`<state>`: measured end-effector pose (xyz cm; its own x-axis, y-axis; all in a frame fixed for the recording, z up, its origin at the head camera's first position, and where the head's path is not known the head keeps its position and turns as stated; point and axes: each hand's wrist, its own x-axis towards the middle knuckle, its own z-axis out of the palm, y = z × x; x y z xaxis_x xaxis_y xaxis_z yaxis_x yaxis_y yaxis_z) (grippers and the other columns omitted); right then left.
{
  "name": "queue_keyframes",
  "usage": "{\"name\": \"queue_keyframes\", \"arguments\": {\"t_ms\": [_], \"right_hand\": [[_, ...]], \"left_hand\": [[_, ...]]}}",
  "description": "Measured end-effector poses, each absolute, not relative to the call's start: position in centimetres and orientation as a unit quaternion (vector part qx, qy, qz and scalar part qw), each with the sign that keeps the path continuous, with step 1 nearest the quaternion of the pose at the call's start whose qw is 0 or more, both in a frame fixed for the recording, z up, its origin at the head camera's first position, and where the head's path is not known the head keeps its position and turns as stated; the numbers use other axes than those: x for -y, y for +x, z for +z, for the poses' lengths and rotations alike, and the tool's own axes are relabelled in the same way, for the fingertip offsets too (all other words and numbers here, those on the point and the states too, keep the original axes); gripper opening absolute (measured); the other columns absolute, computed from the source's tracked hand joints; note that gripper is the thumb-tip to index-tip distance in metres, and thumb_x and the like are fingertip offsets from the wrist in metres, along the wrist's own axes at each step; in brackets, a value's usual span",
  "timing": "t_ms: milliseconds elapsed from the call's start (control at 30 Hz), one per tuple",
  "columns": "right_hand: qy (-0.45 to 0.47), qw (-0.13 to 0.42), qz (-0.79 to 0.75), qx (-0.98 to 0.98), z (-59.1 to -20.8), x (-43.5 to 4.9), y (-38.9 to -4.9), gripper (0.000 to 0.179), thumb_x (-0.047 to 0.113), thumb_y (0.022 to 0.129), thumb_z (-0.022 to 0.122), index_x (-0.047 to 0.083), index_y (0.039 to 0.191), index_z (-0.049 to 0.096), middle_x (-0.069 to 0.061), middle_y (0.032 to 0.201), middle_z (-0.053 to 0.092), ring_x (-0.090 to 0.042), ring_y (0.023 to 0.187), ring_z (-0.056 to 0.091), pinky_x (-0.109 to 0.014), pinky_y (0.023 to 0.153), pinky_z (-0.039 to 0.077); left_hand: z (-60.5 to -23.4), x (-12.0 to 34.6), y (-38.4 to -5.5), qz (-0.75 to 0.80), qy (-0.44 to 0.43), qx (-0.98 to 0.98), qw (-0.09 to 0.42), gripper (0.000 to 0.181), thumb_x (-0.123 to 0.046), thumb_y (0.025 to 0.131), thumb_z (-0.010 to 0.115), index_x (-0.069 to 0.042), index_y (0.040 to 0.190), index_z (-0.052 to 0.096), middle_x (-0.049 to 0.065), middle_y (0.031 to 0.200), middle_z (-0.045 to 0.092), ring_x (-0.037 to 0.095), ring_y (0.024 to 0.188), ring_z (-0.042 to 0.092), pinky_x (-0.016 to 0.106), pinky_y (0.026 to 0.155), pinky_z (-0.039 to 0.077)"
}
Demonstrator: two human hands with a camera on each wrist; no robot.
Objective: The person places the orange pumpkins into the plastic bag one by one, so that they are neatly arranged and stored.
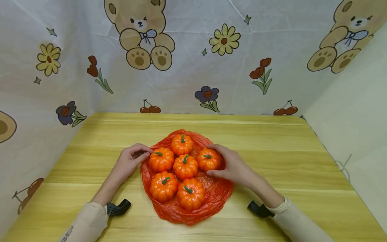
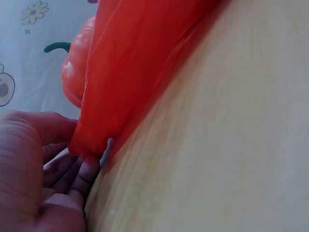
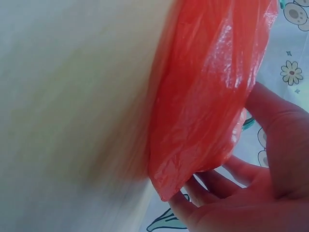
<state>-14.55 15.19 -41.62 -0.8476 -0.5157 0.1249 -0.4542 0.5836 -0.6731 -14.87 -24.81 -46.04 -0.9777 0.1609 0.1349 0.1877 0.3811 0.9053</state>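
Note:
Several small orange pumpkins with green stems, one of them the middle pumpkin (image 1: 185,166), sit inside a spread red plastic bag (image 1: 208,211). My left hand (image 1: 130,160) is at the bag's left edge, beside the left pumpkin (image 1: 161,160). In the left wrist view, its thumb and fingers pinch the red film (image 2: 135,72). On the other side, my right hand (image 1: 231,164) reaches over the bag's rim and grips the right pumpkin (image 1: 208,159), thumb at its near side and fingers at its far side. The red film (image 3: 207,96) hides most of that pumpkin in the right wrist view.
The bag lies on a wood-grain table (image 1: 287,151). Behind it hangs a white cloth (image 1: 187,40) printed with bears and flowers, and a pale wall (image 1: 356,134) stands at the right. Black wrist mounts (image 1: 119,207) stick out near both cuffs.

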Motion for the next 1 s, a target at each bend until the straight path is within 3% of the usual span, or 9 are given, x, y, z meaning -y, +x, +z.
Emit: {"name": "queue_keyframes", "arguments": {"t_ms": [167,500,1000], "right_hand": [[-0.263,0.029,-0.388,-0.883,-41.6,-15.5,-14.5,0.082,0.036,0.084,0.092,0.010,0.151,0.052,-0.008,0.146,0.062,-0.027,0.127,0.064,-0.050,0.106,0.054],[-0.234,-0.012,-0.383,-0.894,-41.1,-17.1,-15.1,0.060,0.038,0.100,0.074,0.010,0.150,0.054,-0.017,0.147,0.062,-0.034,0.137,0.057,-0.058,0.111,0.048],[-0.162,-0.047,-0.322,-0.932,-40.9,-22.7,-15.7,0.061,0.041,0.106,0.063,0.005,0.154,0.049,-0.025,0.152,0.053,-0.047,0.142,0.048,-0.070,0.115,0.036]], "left_hand": [[-45.9,24.7,-14.8,-0.547,-0.102,0.831,0.010,0.014,-0.019,0.104,0.068,-0.012,0.112,0.078,0.010,0.115,0.071,0.015,0.105,0.063,0.017,0.090,0.052],[-46.1,24.5,-15.0,-0.549,-0.102,0.830,0.009,0.012,-0.021,0.104,0.069,-0.015,0.111,0.078,0.005,0.114,0.071,0.016,0.105,0.064,0.018,0.089,0.053],[-45.9,25.0,-14.8,-0.543,-0.105,0.833,0.008,0.012,-0.022,0.105,0.068,-0.018,0.112,0.077,0.004,0.115,0.071,0.016,0.106,0.064,0.018,0.091,0.052]]}}
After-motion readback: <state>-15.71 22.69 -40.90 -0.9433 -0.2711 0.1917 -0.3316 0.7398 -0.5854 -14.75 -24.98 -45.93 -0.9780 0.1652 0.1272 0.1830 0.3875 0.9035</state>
